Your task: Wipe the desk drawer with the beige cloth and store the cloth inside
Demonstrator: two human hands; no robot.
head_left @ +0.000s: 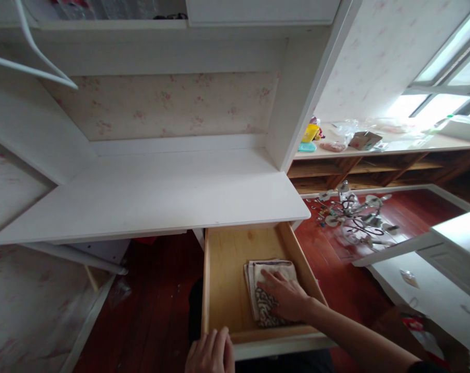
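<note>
A wooden drawer (pixel 227 280) is pulled out from under the white desk (pixel 168 191). Inside it, toward the right side, lies a folded cream cloth (pixel 279 267) with a dark patterned lower part. My right hand (pixel 283 295) rests on top of this cloth, palm down, fingers stretched out and slightly apart. At the drawer's front left corner, my left hand (pixel 211 352) has its fingers curled over the edge; the thumb and palm are mostly hidden.
On the red floor to the right lies a chandelier (pixel 355 215). A low wooden shelf unit (pixel 374 168) by the window carries plastic bags and a small box (pixel 365 140). White furniture (pixel 444 264) stands at the right. A white cable (pixel 44 67) hangs at upper left.
</note>
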